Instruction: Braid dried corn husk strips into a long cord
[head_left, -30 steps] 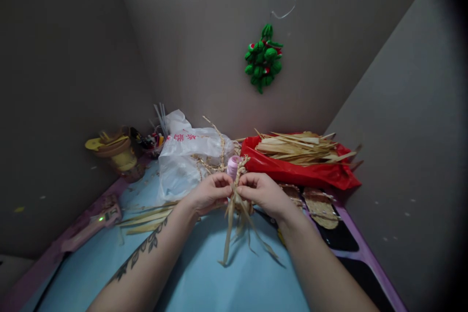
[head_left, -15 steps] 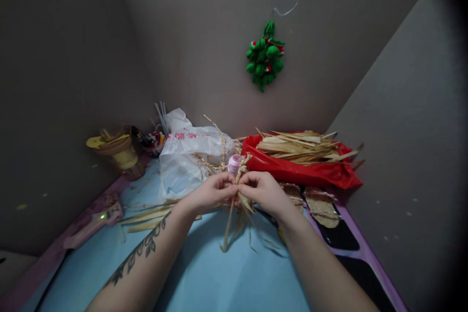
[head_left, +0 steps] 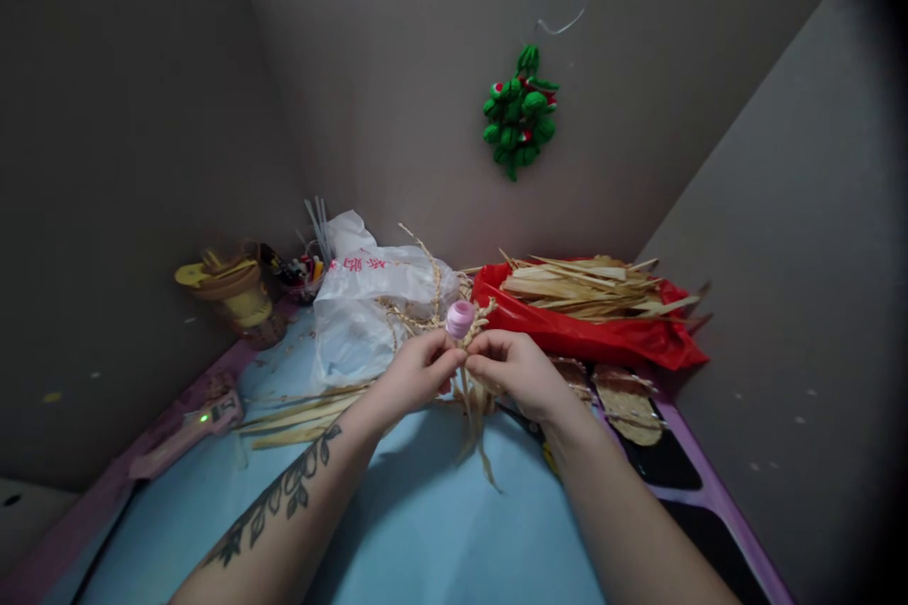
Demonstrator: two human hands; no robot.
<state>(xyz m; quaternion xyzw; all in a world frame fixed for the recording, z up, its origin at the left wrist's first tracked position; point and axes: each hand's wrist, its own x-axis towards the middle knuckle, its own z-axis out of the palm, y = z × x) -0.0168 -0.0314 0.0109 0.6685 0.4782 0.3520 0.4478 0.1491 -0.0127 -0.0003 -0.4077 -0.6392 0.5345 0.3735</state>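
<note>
A braid (head_left: pixel 481 319) of dried, straw-coloured leaf strips is pinched between my two hands, its plaited end pointing up. My left hand (head_left: pixel 424 367) is closed on its left side, thumb and forefinger together. From the right, my right hand (head_left: pixel 515 369) pinches the same piece, fingertips almost touching the left ones. Loose strips (head_left: pixel 477 430) hang below the fingers over the blue tabletop (head_left: pixel 418 520). Just above my left fingertips is a pink spool (head_left: pixel 460 319). The exact grip point is hidden by the fingers.
Dried strips fill a red bag (head_left: pixel 567 332) at the back right. A white plastic bag (head_left: pixel 355 321), plaited cords (head_left: pixel 434 284) and loose flat strips (head_left: pixel 305 416) lie left. A pink glue gun (head_left: pixel 188 433) rests at the left edge. Woven pieces (head_left: pixel 628 406) lie right; scissors (head_left: pixel 535 435) are partly behind my right hand.
The long strip that stuck out down-left now hangs nearer the middle, down-right. My fingertips have shifted slightly on the braid, and more of the pink spool shows. The view moved a little.
</note>
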